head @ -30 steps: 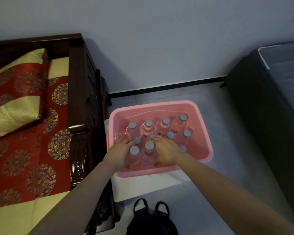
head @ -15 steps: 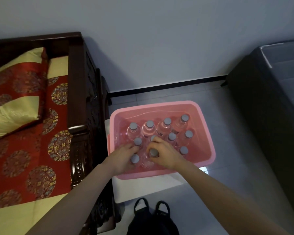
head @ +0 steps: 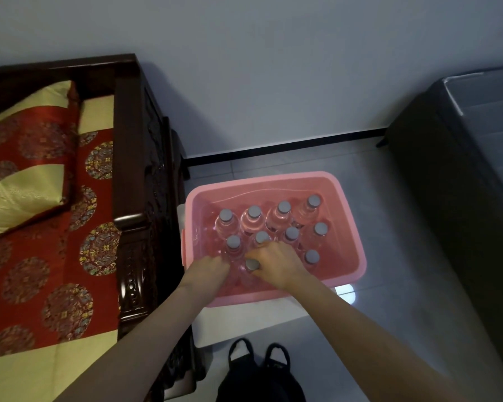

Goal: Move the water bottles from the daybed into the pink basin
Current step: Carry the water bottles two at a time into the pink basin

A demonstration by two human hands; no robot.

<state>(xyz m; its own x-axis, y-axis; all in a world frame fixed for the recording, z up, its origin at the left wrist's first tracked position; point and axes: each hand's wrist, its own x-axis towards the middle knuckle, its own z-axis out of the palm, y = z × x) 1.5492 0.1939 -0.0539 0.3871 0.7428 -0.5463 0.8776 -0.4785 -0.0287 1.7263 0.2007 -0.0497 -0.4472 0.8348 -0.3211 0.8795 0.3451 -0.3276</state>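
Note:
The pink basin (head: 343, 198) sits on a white stand beside the daybed (head: 128, 221). Several clear water bottles (head: 283, 208) with grey caps stand upright inside it in rows. Both my hands are down in the basin's near left corner. My left hand (head: 208, 269) curls over a bottle that it hides almost entirely. My right hand (head: 276, 261) grips the neck of a front-row bottle, whose grey cap (head: 251, 264) shows beside my thumb. I see no bottle on the visible part of the daybed.
The daybed has a dark carved wooden frame, a red and gold cover and a cushion (head: 26, 158). A black bag (head: 259, 375) lies on the floor below the basin. A dark cabinet (head: 462, 184) stands at the right, with grey floor tiles between.
Both hands have sunk lower into the basin with their bottles. The left bottle's cap, visible before, is now covered by my left hand.

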